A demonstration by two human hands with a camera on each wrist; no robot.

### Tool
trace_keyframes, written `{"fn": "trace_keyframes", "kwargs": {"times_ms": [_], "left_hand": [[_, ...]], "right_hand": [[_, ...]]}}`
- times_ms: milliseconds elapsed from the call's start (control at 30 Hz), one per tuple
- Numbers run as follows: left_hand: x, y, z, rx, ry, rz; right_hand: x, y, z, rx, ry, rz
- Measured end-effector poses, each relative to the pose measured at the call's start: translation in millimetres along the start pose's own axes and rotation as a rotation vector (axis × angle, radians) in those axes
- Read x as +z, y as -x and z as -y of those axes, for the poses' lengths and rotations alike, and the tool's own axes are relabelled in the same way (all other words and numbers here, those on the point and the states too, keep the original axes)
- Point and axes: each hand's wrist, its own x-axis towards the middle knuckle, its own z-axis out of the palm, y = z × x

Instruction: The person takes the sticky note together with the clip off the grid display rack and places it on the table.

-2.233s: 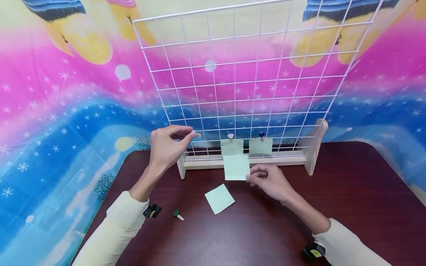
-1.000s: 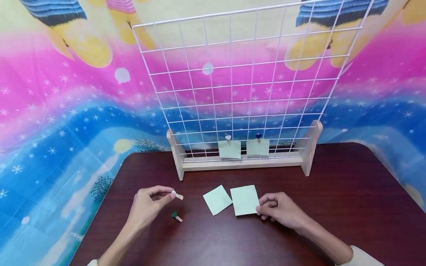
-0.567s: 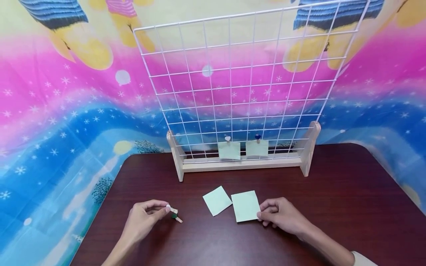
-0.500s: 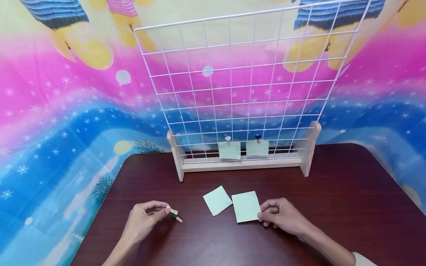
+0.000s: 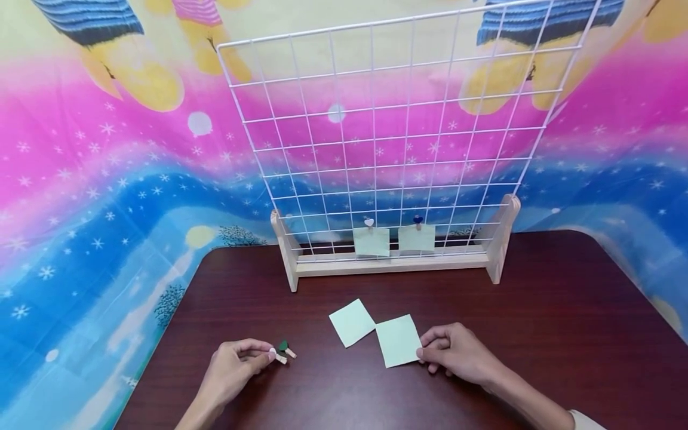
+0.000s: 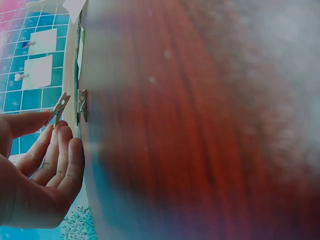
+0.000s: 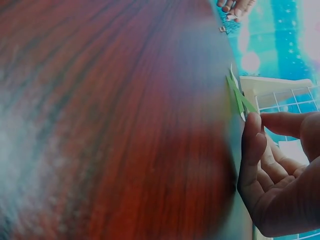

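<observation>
Between thumb and forefinger, my left hand [image 5: 236,365] pinches a small wooden clothespin [image 6: 61,107] with a white heart on it, low over the table at the left. Just beyond its tip lies another clothespin [image 5: 288,350], this one with a green heart. My right hand [image 5: 457,352] pinches the right edge of a pale green sticky note [image 5: 399,340]. That note's upper left corner meets a second pale green note [image 5: 352,322] lying on the table. In the right wrist view the pinched note [image 7: 243,100] shows edge-on at the fingertips.
Behind the notes stands a white wire grid [image 5: 398,143] on a wooden base [image 5: 392,265]. Two pale notes hang low on it, the left note [image 5: 371,242] under a white heart clothespin and the right note [image 5: 416,238] under a dark blue one. A printed cloth [image 5: 97,209] hangs behind.
Both hands have come down from the grid toward the table's near side, bringing the white heart clothespin and the note. In the last half second both have sunk slightly lower.
</observation>
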Motion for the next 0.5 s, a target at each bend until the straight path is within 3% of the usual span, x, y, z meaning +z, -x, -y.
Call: {"fn": "trace_keyframes", "kwargs": {"times_ms": [200,500], "left_hand": [[1.3,0.6,7.4,0.012,-0.040,0.002],[2.5,0.5,10.6,0.070,-0.174,-0.030]], "right_hand": [[1.0,-0.5,1.0,-0.015,0.054,-0.024],[-0.7,0.2,0.3,-0.105,0.240,-0.059]]}}
